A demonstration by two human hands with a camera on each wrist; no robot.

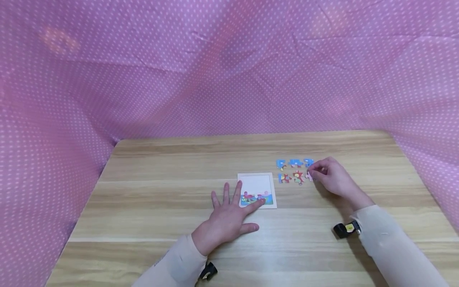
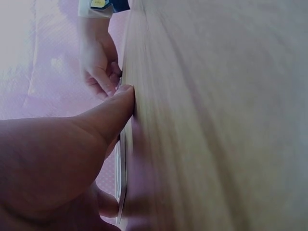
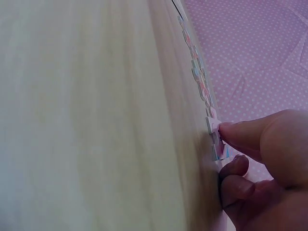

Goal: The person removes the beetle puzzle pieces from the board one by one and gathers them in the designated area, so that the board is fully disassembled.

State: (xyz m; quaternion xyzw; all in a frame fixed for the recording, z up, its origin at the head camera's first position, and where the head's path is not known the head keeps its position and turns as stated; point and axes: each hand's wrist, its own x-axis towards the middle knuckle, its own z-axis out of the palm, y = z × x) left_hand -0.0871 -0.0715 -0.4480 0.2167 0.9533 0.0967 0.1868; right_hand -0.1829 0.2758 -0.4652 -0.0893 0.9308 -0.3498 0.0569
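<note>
A white square puzzle tray lies on the table, its bottom row filled with colourful joined jigsaw pieces. My left hand is spread over the tray's lower left, the index finger reaching across the filled row and the thumb on the wood below. Right of the tray, several loose jigsaw pieces lie in two rows. At the right end of the nearer row, my right hand pinches a pink jigsaw piece between thumb and fingers. The thumb tip shows on the piece in the right wrist view.
The wooden table carries the tray and loose pieces. Pink dotted cloth hangs behind it and along both sides. A small black device is strapped at the right wrist, another black device at the left.
</note>
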